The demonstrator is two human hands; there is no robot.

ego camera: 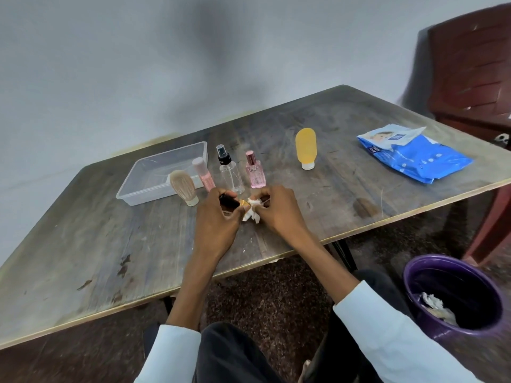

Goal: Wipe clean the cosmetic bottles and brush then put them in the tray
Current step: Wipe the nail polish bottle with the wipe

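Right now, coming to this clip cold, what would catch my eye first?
The two hands meeting at the table's near middle: the left hand grips a small dark bottle with a gold collar, and the right hand holds a white wipe against its end. Behind them stand a row of cosmetics and an empty clear tray. At far right lies a bright blue wipes pack.

Both forearms reach forward from pale rolled-back sleeves and meet near the middle of the counter's (110, 258) near half. The left hand (217, 217) shows its back to the camera, fingers curled in a grip round a small dark bottle with a gold band (231, 201) that lies roughly level, pointing right. The right hand (279, 208) sits just beside it, knuckles up, fingers pinching a crumpled white wipe (253, 210) against the bottle's gold end. The wrists angle inward toward each other.
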